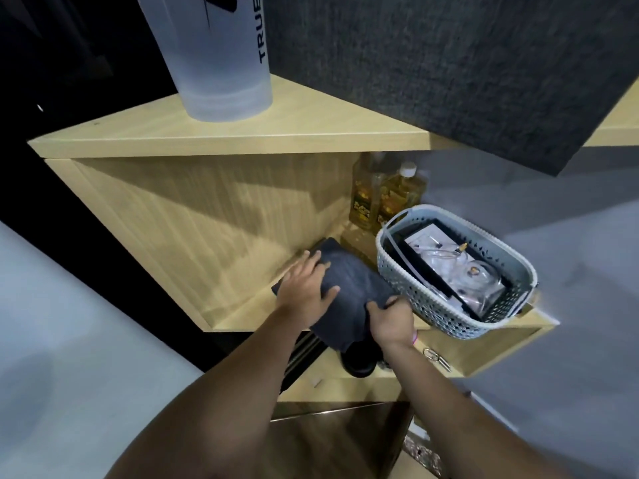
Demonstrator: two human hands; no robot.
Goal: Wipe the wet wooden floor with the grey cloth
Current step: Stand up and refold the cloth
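The wooden shelf unit (221, 216) fills most of the view, and the grey cloth (349, 288) lies folded on its middle shelf, its near end hanging over the front edge. That overhang is the first risk: pulled carelessly, the folded layers could open and trail onto the lower shelf, where a dark round object (359, 361) and some keys (436, 357) lie.

The plastic basket (460, 281) stands just beside the cloth, touching or almost touching its right side, and juts past the shelf front. A sideways tug could nudge it off, spilling the packets inside.

Behind stand two bottles of yellow liquid (387, 198), near the cloth's far end; a jerk backward could tip them. The big tumbler (221, 57) on top seems safely out of reach.

The left hand (307, 292) lies flat on the cloth, fingers spread, pressing rather than gripping. The right hand (390, 319) has its grip closed on the cloth's near right corner. No wet floor shows yet, so wiping has not begun.
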